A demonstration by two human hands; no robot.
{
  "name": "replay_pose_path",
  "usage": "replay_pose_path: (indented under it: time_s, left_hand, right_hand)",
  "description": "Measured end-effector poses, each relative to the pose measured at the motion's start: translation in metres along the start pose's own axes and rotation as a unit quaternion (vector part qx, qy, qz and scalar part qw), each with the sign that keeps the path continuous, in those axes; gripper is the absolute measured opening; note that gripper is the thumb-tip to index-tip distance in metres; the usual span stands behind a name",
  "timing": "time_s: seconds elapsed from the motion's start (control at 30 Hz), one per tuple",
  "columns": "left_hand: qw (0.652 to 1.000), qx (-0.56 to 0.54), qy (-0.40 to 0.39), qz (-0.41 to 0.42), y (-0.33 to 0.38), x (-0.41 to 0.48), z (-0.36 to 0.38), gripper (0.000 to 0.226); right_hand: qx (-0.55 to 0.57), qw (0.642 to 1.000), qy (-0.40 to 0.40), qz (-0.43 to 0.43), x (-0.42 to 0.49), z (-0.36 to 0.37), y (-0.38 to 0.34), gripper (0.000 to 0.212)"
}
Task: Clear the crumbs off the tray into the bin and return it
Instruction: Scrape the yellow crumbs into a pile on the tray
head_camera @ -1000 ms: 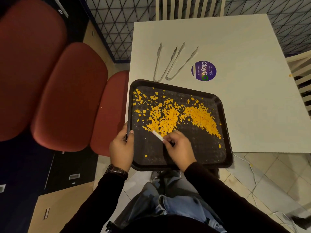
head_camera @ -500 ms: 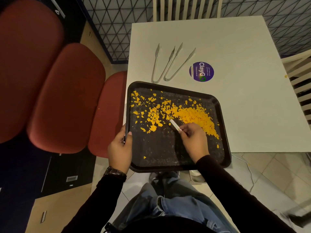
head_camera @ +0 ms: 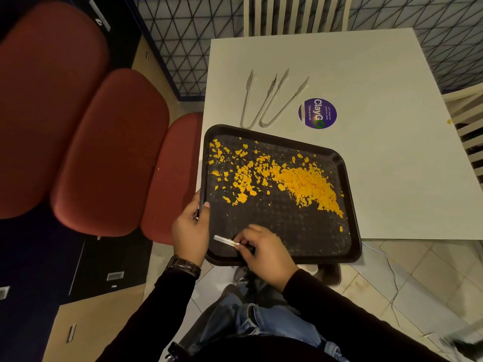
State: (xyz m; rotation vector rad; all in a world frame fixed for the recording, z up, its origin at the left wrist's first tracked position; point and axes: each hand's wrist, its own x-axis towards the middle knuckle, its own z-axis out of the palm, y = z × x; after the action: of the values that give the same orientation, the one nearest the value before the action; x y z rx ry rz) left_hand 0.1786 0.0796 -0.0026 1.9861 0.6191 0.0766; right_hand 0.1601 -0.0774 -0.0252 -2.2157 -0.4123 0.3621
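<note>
A black tray [head_camera: 350,231] lies at the near left corner of the white table [head_camera: 379,74], overhanging its edge. Orange crumbs [head_camera: 300,181] cover its far half, thickest toward the right. My left hand [head_camera: 192,228] grips the tray's left rim, thumb on top. My right hand [head_camera: 264,246] is over the tray's near left corner, pinching a small white scraper [head_camera: 224,241] that points left. No bin is in view.
Two metal tongs [head_camera: 264,100] lie on the table beyond the tray, next to a round purple sticker [head_camera: 317,113]. Red padded seats [head_camera: 109,152] run along the left. White slatted chairs [head_camera: 295,14] stand at the far side and right. Tiled floor lies below.
My right hand swept the scraper rightward through the crumbs, piling them to the right, then drew back to the tray's near left corner. The left hand stayed on the rim.
</note>
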Motion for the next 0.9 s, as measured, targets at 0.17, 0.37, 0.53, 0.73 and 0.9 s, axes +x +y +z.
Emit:
replay_pose_path:
  time_s: [0.17,0.37,0.53,0.73,0.9]
  left_hand:
    - [1.0,-0.015,-0.004,-0.001,0.003,-0.004,-0.003,0.034]
    - [0.999,-0.034,-0.009,-0.011,0.001,-0.008,-0.003,0.035]
    - [0.999,-0.048,-0.001,-0.01,0.003,-0.008,-0.001,0.034]
    - [0.999,-0.046,0.007,0.0,0.005,-0.009,0.0,0.033]
    - [0.999,-0.042,0.002,-0.002,0.003,-0.009,-0.001,0.034]
  right_hand:
    - [0.012,0.993,0.084,0.083,0.029,-0.013,0.015,0.004]
    - [0.013,0.976,0.143,0.161,0.057,-0.032,0.04,0.006]
    - [0.009,0.987,0.128,0.099,0.047,-0.028,0.014,0.006]
    - [0.03,0.995,0.086,0.049,0.048,-0.005,-0.009,0.004]
    - [0.037,0.985,0.135,0.105,0.072,-0.014,0.007,0.004]
